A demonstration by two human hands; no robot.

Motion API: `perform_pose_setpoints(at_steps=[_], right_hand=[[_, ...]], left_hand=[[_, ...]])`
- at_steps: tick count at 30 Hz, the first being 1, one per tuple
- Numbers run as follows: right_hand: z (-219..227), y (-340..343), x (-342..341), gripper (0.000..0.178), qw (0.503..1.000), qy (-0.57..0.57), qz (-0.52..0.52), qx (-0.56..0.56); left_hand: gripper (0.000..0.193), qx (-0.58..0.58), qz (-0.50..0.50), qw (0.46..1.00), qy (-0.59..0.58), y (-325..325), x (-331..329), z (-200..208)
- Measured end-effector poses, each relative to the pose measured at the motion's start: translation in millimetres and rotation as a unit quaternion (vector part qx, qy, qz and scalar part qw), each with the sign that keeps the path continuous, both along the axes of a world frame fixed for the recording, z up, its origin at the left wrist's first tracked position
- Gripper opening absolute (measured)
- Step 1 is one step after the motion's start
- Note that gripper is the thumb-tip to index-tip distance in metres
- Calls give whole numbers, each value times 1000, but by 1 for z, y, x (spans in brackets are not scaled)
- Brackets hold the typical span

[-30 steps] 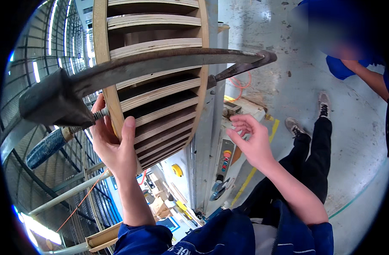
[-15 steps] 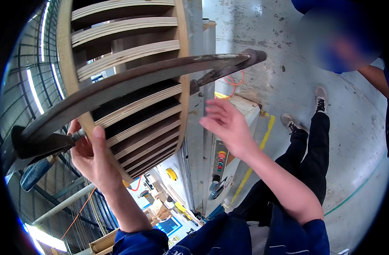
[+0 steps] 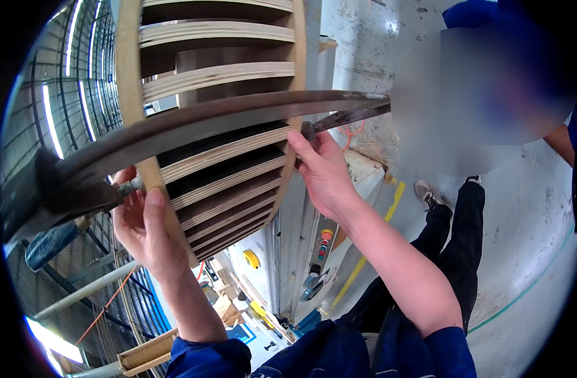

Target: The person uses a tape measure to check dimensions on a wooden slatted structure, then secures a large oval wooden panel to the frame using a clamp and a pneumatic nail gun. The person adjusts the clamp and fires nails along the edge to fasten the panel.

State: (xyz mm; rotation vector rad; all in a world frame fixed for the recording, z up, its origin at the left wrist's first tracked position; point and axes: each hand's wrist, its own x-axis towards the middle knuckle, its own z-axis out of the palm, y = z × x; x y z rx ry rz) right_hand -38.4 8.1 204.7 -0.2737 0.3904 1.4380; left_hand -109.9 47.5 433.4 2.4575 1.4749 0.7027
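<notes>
Two bare hands flank a slatted wooden frame that rises beside a grey metal column, whatever bears it hidden from view. The visible slats sit in place between the left rail and right rail, so that part looks done. A long metal clamp spans the frame, its screw close by the left rail's outer edge; placing it appears well advanced, but any tightening left cannot be judged, and neither hand is on the blue handle. The left hand is narrowed around the left rail, thumb in front; the right hand sets a thumb at the right rail's edge, its fingers too hidden to tell their hold. Beyond the column, a control panel shows coloured buttons; a co-worker's arm enters at far right.
</notes>
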Motion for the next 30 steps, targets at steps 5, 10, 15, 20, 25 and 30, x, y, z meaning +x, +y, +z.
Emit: perform_pose_setpoints(at_steps=[5, 10, 15, 20, 25, 30], right_hand=[[-9, -1, -9, 44, 998, -27, -35, 41], [-12, -22, 3, 30, 978, -200, 39, 33], [60, -89, 74, 40, 822, -501, -80, -259], [191, -66, 152, 49, 640, -699, -317, 29], [265, -33, 159, 19, 634, -765, -64, 97], [259, -25, 147, 22, 585, -800, -127, 34]], left_hand=[[55, -12, -76, 994, -74, 5, -7, -3], [79, -43, -103, 971, -213, 3, 3, 6], [59, -41, -127, 889, -438, -17, 31, 49], [31, -72, -6, 840, -538, -27, 68, 75], [22, 17, 90, 847, -523, -20, 94, 79], [29, 50, 183, 838, -512, -3, 102, 75]])
